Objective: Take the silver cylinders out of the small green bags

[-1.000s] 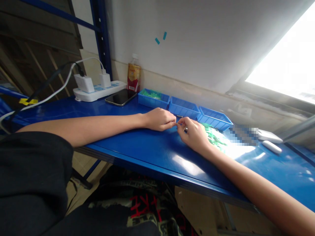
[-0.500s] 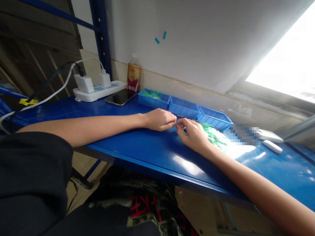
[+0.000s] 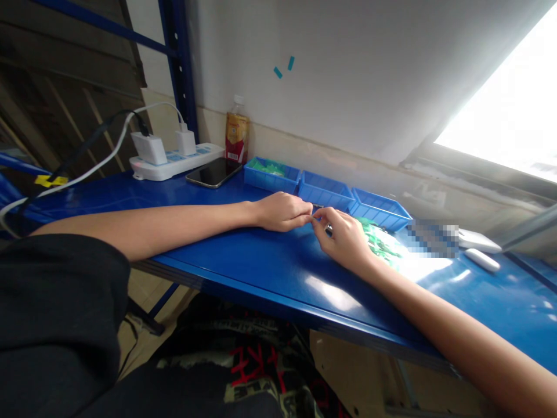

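Head view: left hand point(image 3: 281, 212) and right hand point(image 3: 343, 237) rest on the blue table point(image 3: 243, 255), their fingertips pinched together on a tiny part point(image 3: 314, 218) between them, too small to make out. Green pieces point(image 3: 378, 241) lie heaped just right of the right hand. Three bins point(image 3: 326, 194) stand just beyond; a phone point(image 3: 213, 172) lies far left

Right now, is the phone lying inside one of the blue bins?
No, the phone lies flat on the table between the power strip and the bins, outside them.
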{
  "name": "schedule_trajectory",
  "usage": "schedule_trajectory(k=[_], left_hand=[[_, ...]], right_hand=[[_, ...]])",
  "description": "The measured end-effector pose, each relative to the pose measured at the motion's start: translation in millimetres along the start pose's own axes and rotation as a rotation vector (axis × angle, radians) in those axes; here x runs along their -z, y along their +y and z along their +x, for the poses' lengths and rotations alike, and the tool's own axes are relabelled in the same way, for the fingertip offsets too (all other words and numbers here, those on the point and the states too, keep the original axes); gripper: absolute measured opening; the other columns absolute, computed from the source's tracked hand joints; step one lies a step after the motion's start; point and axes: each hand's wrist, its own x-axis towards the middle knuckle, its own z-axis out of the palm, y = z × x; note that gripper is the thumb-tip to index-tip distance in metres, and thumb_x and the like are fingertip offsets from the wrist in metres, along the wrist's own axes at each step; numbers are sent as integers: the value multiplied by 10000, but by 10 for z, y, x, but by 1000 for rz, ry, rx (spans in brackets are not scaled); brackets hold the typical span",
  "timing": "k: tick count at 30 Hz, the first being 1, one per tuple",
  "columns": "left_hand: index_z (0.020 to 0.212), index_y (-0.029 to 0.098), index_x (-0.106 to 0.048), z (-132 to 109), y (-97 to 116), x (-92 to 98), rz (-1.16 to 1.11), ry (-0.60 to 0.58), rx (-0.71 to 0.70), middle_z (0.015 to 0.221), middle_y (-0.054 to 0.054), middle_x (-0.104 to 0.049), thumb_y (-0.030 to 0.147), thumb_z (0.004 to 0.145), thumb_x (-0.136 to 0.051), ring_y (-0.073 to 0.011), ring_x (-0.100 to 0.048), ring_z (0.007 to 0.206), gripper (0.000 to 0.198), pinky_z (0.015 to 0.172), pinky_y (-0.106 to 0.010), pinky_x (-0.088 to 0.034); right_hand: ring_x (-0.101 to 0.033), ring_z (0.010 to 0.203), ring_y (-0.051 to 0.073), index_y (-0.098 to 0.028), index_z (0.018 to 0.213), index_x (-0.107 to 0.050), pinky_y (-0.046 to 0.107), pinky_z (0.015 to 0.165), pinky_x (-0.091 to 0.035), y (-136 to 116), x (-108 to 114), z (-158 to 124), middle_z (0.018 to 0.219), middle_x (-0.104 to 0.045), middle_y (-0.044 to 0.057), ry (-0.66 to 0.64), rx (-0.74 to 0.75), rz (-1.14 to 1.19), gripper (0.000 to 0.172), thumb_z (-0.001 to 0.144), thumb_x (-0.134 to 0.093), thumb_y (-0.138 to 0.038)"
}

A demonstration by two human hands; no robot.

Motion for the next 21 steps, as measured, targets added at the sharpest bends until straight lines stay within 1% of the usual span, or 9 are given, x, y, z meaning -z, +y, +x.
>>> schedule_trajectory(k=[2,4,6,8,11,14,18,21], left_hand=[[945,166,-565,-2,7,9,-21,5,13,798,-54,-659,352,952,-346,-190,-633,754,287,644,-251,-415],[1024,171,-549,-7,15,15,-50,23,32,820,-46,-668,349,954,-358,-183,-640,759,271,639,-244,-414],[1101,174,-520,-13,23,17,-72,44,42,831,-34,-671,346,948,-385,-167,-639,736,267,617,-233,-407],[1131,175,-502,-17,27,11,-74,64,35,833,-24,-667,353,935,-424,-147,-630,698,276,597,-223,-398],[1092,174,-518,-18,27,-5,-55,96,10,830,-18,-665,359,917,-465,-130,-619,678,260,596,-218,-389],[1037,174,-547,-15,22,-17,-33,118,-1,804,-14,-665,353,920,-460,-130,-616,675,231,606,-224,-383],[1047,182,-567,-18,17,-12,-34,113,9,777,-8,-662,324,928,-442,-140,-623,693,223,623,-230,-389],[1062,182,-572,-21,18,-2,-32,112,24,802,-21,-671,331,943,-413,-154,-632,722,248,633,-234,-396]], right_hand=[[-640,707,187,-192,909,-605,272,667,-445,6,-1,1,726,-686,36,7,-6,-9,159,889,-479,-287],[-644,710,189,-191,909,-609,273,668,-446,10,1,1,732,-691,42,16,-18,-17,177,900,-469,-298],[-649,713,190,-188,908,-613,272,664,-446,13,1,-1,743,-696,47,25,-29,-26,187,904,-464,-301],[-651,714,191,-184,904,-615,272,658,-446,17,-1,-3,750,-699,51,31,-34,-33,189,902,-464,-297],[-651,711,193,-180,900,-619,273,657,-447,25,-10,-6,732,-694,47,30,-37,-33,188,898,-467,-290],[-648,709,193,-186,892,-616,274,657,-445,27,-12,-7,718,-688,42,20,-40,-27,184,897,-464,-289],[-640,684,183,-194,934,-581,269,644,-443,10,9,-8,730,-684,26,19,-35,10,141,863,-495,-281],[-636,671,181,-196,993,-552,265,636,-442,-4,23,-11,720,-669,11,25,-23,27,179,832,-525,-269]])
